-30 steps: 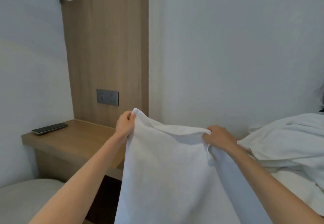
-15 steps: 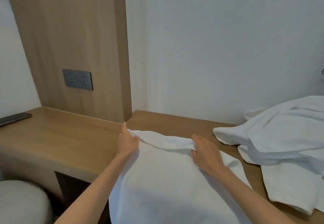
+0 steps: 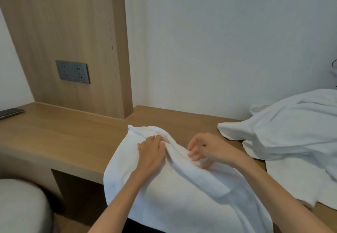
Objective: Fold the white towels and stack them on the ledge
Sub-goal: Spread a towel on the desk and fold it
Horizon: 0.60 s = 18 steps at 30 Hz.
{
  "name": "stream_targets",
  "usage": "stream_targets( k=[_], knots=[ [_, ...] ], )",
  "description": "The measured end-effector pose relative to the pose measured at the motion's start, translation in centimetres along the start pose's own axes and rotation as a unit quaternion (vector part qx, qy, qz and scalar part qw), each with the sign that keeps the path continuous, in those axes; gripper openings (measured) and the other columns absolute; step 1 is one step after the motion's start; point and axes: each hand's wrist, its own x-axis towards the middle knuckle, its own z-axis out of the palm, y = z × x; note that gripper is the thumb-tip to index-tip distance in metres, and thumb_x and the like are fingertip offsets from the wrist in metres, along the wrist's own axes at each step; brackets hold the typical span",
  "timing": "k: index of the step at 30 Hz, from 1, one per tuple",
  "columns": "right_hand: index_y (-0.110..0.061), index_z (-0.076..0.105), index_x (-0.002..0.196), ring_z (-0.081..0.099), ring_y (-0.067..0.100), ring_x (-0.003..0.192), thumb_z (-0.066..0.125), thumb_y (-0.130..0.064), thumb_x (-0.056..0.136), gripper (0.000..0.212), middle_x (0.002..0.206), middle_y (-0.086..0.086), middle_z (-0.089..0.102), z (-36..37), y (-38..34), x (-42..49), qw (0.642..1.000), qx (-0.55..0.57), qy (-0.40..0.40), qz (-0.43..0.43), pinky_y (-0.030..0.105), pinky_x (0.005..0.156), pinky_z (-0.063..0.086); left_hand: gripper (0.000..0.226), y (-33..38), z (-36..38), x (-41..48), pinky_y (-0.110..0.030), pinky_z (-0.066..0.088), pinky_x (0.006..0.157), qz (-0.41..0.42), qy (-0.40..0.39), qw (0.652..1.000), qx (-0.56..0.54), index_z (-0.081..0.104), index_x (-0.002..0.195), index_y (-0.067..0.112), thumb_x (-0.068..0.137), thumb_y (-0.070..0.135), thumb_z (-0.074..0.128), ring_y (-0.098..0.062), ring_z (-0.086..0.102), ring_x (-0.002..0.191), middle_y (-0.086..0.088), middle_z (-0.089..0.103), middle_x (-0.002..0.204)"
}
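The left hand [image 3: 151, 152] has its grip clenched into a raised ridge of the white towel [image 3: 182, 196], fingers tucked into the fold. Just right of that grip, the right hand [image 3: 209, 150] bends its fingers over the same ridge, tips on the cloth; I cannot tell whether it pinches or only touches. The towel lies under both grips, its far edge on the wooden surface [image 3: 63, 138] and its near part draping off the front toward the person. The fold looks barely begun, with no neat crease showing. Well to the right of the grips, a loose heap of white towels [image 3: 291, 132] lies unfolded, and no folded stack shows anywhere. Nearly the whole task seems left.
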Motion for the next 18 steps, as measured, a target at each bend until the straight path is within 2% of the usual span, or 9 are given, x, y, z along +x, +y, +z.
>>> stream_targets(
  k=[2, 3, 5, 7, 9, 11, 13, 16, 18],
  knots=[
    [-0.008, 0.057, 0.103, 0.068, 0.021, 0.067, 0.049, 0.004, 0.086, 0.022, 0.089, 0.011, 0.068, 0.1, 0.5, -0.1, 1.0, -0.004, 0.001, 0.027, 0.028, 0.056, 0.057, 0.028, -0.5, -0.7, -0.5, -0.047, 0.038, 0.095, 0.014, -0.007, 0.999, -0.034, 0.057, 0.094, 0.023, 0.094, 0.019, 0.029, -0.019, 0.05, 0.101, 0.003, 0.057, 0.102],
    [-0.01, 0.056, 0.104, 0.069, 0.023, 0.068, 0.059, -0.001, 0.084, 0.022, 0.088, 0.009, 0.069, 0.3, 1.0, -0.1, 0.999, -0.033, -0.008, 0.04, 0.029, 0.058, 0.058, 0.027, -0.7, -0.8, -0.6, -0.045, 0.038, 0.096, 0.023, -0.017, 0.999, -0.025, 0.059, 0.106, 0.021, 0.096, 0.02, 0.034, -0.019, 0.049, 0.105, 0.004, 0.056, 0.107],
    [-0.015, 0.056, 0.107, 0.068, 0.019, 0.079, 0.072, -0.023, 0.08, 0.032, 0.093, 0.001, 0.068, 0.1, 1.8, 0.0, 0.988, -0.142, -0.007, 0.055, 0.024, 0.063, 0.054, 0.035, -1.0, -0.6, -0.7, -0.04, 0.039, 0.091, 0.03, -0.036, 0.999, 0.021, 0.058, 0.12, 0.02, 0.091, 0.039, 0.051, -0.018, 0.047, 0.108, 0.008, 0.051, 0.113],
    [-0.024, 0.061, 0.094, 0.058, 0.013, 0.081, 0.067, -0.047, 0.081, 0.028, 0.087, -0.009, 0.061, -0.4, 2.1, 0.2, 0.965, -0.252, -0.026, 0.062, 0.022, 0.067, 0.046, 0.036, -0.4, -0.8, -0.7, -0.035, 0.043, 0.085, -0.034, -0.019, 0.999, -0.029, 0.061, 0.089, 0.028, 0.074, 0.061, 0.061, -0.015, 0.049, 0.097, 0.012, 0.051, 0.105],
    [-0.023, 0.062, 0.08, 0.049, 0.013, 0.07, 0.057, -0.055, 0.086, 0.033, 0.074, -0.007, 0.055, -0.5, 2.3, 0.1, 0.961, -0.24, -0.1, 0.098, 0.021, 0.059, 0.037, 0.031, -0.1, -0.8, -0.5, -0.036, 0.043, 0.09, -0.046, -0.018, 0.998, -0.041, 0.057, 0.08, 0.032, 0.07, 0.059, 0.067, -0.016, 0.049, 0.1, 0.009, 0.051, 0.112],
    [-0.022, 0.066, 0.084, 0.048, 0.012, 0.067, 0.051, -0.055, 0.09, 0.037, 0.074, -0.006, 0.056, -0.3, 2.4, 0.0, 0.963, -0.194, -0.14, 0.122, 0.021, 0.059, 0.036, 0.023, -0.3, -0.9, -0.4, -0.037, 0.039, 0.097, -0.042, -0.033, 0.998, -0.043, 0.058, 0.085, 0.033, 0.073, 0.05, 0.069, -0.019, 0.045, 0.107, 0.005, 0.049, 0.123],
    [-0.022, 0.069, 0.086, 0.049, 0.008, 0.064, 0.053, -0.05, 0.091, 0.033, 0.072, -0.008, 0.057, -0.1, 2.7, -0.2, 0.975, -0.146, -0.126, 0.108, 0.018, 0.059, 0.037, 0.02, -0.5, -1.0, -0.5, -0.037, 0.035, 0.102, -0.035, -0.031, 0.998, -0.045, 0.061, 0.089, 0.034, 0.075, 0.047, 0.069, -0.019, 0.043, 0.112, 0.003, 0.048, 0.128],
    [-0.018, 0.069, 0.077, 0.053, 0.005, 0.069, 0.065, -0.033, 0.088, 0.019, 0.078, -0.003, 0.063, 0.1, 3.0, -0.2, 0.997, -0.041, -0.029, 0.058, 0.016, 0.063, 0.04, 0.018, -0.6, -1.3, -0.7, -0.038, 0.03, 0.107, -0.026, -0.027, 0.997, -0.064, 0.062, 0.094, 0.034, 0.082, 0.047, 0.065, -0.016, 0.042, 0.117, 0.003, 0.049, 0.129],
    [-0.021, 0.066, 0.066, 0.054, 0.003, 0.066, 0.069, -0.023, 0.084, 0.018, 0.074, -0.004, 0.065, -0.2, 2.7, -0.1, 0.998, -0.036, 0.041, 0.015, 0.014, 0.061, 0.041, 0.021, -0.7, -1.6, -1.0, -0.037, 0.029, 0.107, -0.017, -0.021, 0.997, -0.067, 0.061, 0.104, 0.031, 0.088, 0.045, 0.058, -0.015, 0.041, 0.117, 0.001, 0.05, 0.129]
  ],
)
